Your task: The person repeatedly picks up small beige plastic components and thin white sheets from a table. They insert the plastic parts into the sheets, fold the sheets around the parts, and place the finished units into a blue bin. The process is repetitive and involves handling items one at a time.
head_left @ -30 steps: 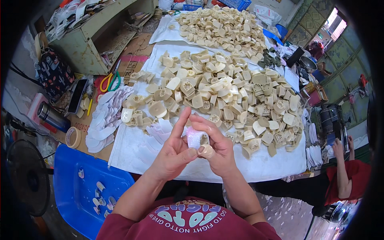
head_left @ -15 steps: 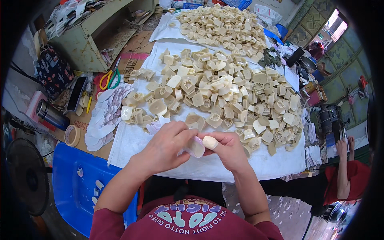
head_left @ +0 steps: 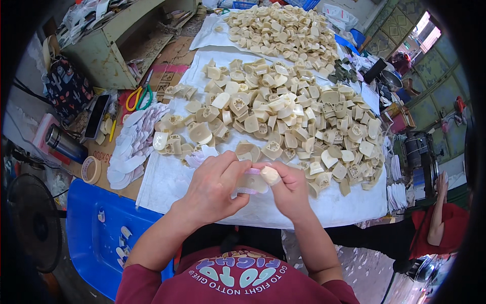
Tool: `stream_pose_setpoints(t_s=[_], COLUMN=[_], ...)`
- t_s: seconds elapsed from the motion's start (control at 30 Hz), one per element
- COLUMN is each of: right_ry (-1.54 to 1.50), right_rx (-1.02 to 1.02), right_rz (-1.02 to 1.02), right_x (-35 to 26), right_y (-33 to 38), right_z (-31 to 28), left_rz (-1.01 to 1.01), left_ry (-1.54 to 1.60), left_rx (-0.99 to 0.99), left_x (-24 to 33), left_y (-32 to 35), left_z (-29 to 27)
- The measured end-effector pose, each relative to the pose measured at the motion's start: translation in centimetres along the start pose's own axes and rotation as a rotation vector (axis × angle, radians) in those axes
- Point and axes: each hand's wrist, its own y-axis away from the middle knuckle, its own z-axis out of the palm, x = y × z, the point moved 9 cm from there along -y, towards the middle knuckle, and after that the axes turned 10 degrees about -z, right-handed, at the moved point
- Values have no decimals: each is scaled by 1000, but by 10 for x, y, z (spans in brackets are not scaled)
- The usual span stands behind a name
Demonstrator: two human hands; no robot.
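Both my hands meet just above the near edge of the white-covered table point(head_left: 324, 210). Between them is a beige shoe heel point(head_left: 250, 183) with a thin pinkish-white covering along its edges. My left hand point(head_left: 213, 186) grips it with curled fingers. On the other side my right hand point(head_left: 291, 191) pinches it, and a pale finger cover point(head_left: 270, 175) sits on the thumb. My fingers hide part of the heel. Just beyond my left hand lie a few thin white cut pieces point(head_left: 199, 156). A large heap of loose beige heels point(head_left: 283, 109) spreads out past both hands.
A second heel heap point(head_left: 283, 33) lies farther back. Stacked white cut pieces point(head_left: 130, 149), scissors point(head_left: 139, 97), a tape roll point(head_left: 91, 169) and a flask point(head_left: 66, 143) are at left. Below them a blue tub point(head_left: 96, 243) holds several covered pieces. Another person point(head_left: 440, 225) works at right.
The heel has turned in my hands, showing a broader face. My left fingers have shifted along it and my right thumb now lies on its edge. The other person's arms have moved.
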Motion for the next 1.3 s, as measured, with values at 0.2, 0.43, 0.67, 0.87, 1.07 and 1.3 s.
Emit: stream_pose_setpoints(t_s=[0.2, 0.43, 0.67, 0.87, 1.07, 1.3], right_ry=[-188, 37, -135, -263, 14, -1], right_rx=[60, 149, 165, 39, 54, -105], right_rz=[37, -59, 23, -9, -25, 26], right_x=[6, -6, 12, 15, 11, 28], right_y=[-6, -8, -10, -16, -13, -5], right_z=[0, 0, 7, 14, 24, 61], left_rz=[-146, -269, -363, -489, -412, -372], left_ry=[154, 170, 182, 253, 161, 21], left_rx=[79, 189, 305, 284, 313, 296], left_x=[-15, -22, -29, -45, -42, -52], left_y=[4, 7, 8, 12, 15, 43], left_z=[11, 19, 18, 20, 17, 7])
